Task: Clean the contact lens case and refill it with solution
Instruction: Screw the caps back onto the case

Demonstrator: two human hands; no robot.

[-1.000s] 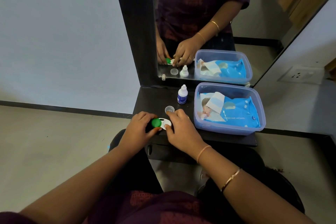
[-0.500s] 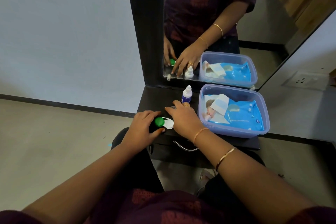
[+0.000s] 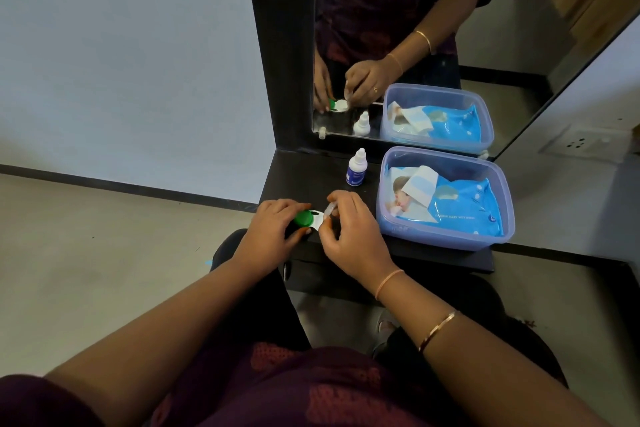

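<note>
A white contact lens case lies near the front left edge of the dark shelf. Its green cap sits on the left well. My left hand grips the case around the green cap and holds it down. My right hand pinches a small clear cap, tilted, just above the case's right well. A small white solution bottle with a blue label stands upright behind the hands, its nozzle bare.
A clear lilac plastic box with a blue pack of wet wipes fills the shelf's right half. A mirror in a black frame stands behind the shelf and repeats the scene. Floor lies to the left.
My right hand reached back to the clear cap lying by the bottle, picked it up and brought it over the case's right well. My left hand stayed on the case.
</note>
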